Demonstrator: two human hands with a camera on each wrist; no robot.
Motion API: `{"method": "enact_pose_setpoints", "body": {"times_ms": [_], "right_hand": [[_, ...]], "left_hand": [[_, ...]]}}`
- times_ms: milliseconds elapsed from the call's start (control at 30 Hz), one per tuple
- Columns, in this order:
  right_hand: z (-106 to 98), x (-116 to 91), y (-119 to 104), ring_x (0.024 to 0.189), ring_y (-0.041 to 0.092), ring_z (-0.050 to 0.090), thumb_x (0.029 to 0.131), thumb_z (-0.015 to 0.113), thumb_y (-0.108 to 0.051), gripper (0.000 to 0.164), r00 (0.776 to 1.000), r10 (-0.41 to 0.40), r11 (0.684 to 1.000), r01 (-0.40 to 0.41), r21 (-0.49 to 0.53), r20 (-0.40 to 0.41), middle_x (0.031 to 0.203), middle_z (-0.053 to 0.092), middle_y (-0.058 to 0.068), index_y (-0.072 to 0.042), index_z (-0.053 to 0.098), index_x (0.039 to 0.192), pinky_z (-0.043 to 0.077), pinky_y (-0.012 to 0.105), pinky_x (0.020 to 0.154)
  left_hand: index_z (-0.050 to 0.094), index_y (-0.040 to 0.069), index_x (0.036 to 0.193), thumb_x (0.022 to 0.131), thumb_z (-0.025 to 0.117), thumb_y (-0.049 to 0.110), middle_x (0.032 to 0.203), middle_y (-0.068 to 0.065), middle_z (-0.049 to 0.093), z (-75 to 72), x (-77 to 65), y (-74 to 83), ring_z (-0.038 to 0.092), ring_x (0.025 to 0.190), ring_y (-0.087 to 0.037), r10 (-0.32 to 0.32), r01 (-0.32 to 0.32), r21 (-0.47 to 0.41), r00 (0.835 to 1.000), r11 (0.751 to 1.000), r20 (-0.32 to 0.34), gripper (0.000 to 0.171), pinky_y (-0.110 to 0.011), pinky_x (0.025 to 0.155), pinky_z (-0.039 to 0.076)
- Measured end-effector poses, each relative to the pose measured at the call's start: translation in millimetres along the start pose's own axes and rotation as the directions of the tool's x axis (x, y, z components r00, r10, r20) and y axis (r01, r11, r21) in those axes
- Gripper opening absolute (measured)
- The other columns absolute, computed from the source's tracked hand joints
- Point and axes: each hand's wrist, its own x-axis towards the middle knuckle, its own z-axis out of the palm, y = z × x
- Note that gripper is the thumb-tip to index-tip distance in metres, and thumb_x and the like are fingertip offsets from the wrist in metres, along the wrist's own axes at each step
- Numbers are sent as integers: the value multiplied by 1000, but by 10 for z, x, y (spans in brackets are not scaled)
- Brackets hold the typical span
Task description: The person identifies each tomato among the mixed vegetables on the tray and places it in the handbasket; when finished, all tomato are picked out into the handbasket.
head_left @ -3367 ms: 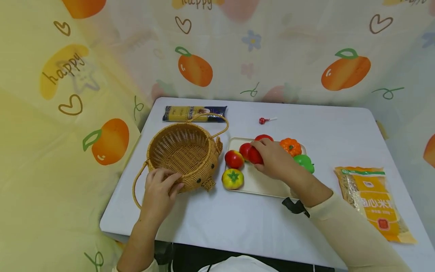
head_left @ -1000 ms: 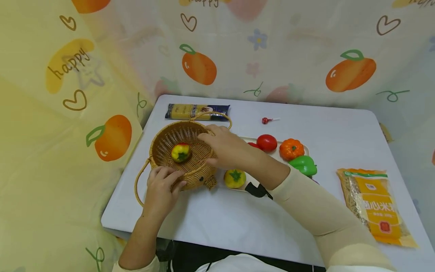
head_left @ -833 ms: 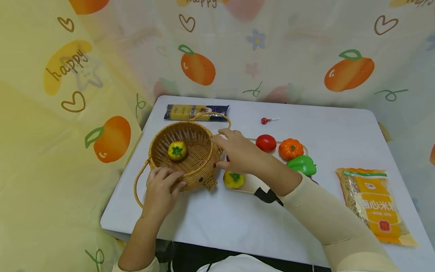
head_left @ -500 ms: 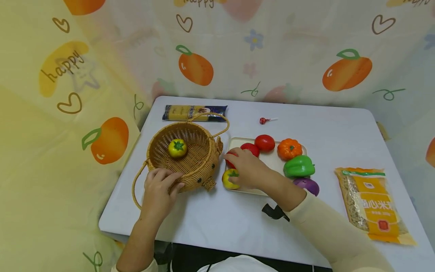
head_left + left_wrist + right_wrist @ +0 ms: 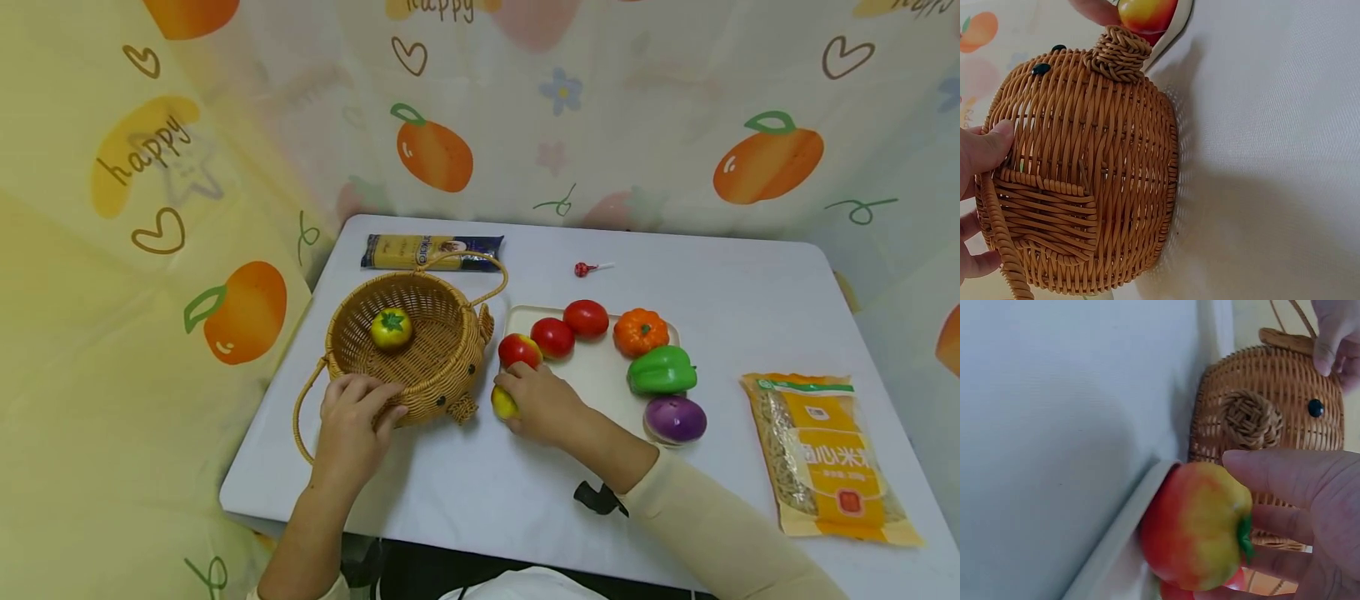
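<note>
My left hand (image 5: 356,429) holds the near rim of a wicker basket (image 5: 442,375), its thumb (image 5: 991,147) on the outside wall. Inside the basket lies a yellow toy tomato (image 5: 392,328) with a green star-shaped top. At the tray's near left corner my right hand (image 5: 543,406) grips another yellow-and-red toy tomato (image 5: 1200,525), thumb on one side and fingers round the other. The hand hides most of it in the head view. Just behind sits a red-and-yellow toy fruit (image 5: 519,351), with two red ones (image 5: 552,337) farther back.
The cream tray (image 5: 600,367) also bears an orange pumpkin (image 5: 641,332), a green pepper (image 5: 662,370) and, at its right corner, a purple vegetable (image 5: 675,419). A pasta packet (image 5: 432,252) and a lollipop (image 5: 585,269) lie behind. A yellow bag (image 5: 832,458) lies at right.
The basket has gained a yellow tomato. My right hand went from the tray to the basket, came back without it, and now grips the tomato at the near left corner. My left hand stayed.
</note>
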Motion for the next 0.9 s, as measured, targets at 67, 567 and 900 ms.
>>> {"method": "enact_pose_setpoints", "body": {"times_ms": [67,567,900], "right_hand": [[23,3,7,114,32,58,84,84,-27,60,1000,-4,1000,4,3,-8,135,59,11,-14,61,138,57,44,91],[38,-14,57,112,30,60,86,84,-26,60,1000,-1,998,2,63,-26,133,58,12,-12,61,139,54,45,100],[-113,-68,96,112,30,59,86,83,-30,63,999,22,996,-19,86,-27,132,57,13,-13,59,141,54,46,99]], "left_hand": [[79,9,102,73,91,7,97,-10,67,4,-4,-2,53,108,-39,-5,5,0,1000,1000,0,31,-61,97,40],[79,9,103,73,90,7,97,-11,67,7,-4,-2,53,108,-40,-3,3,-3,1000,1000,-1,31,-61,97,40],[79,9,102,74,90,7,96,-10,67,7,5,-4,54,108,-40,4,-4,-9,1000,1000,-7,31,-61,97,40]]}}
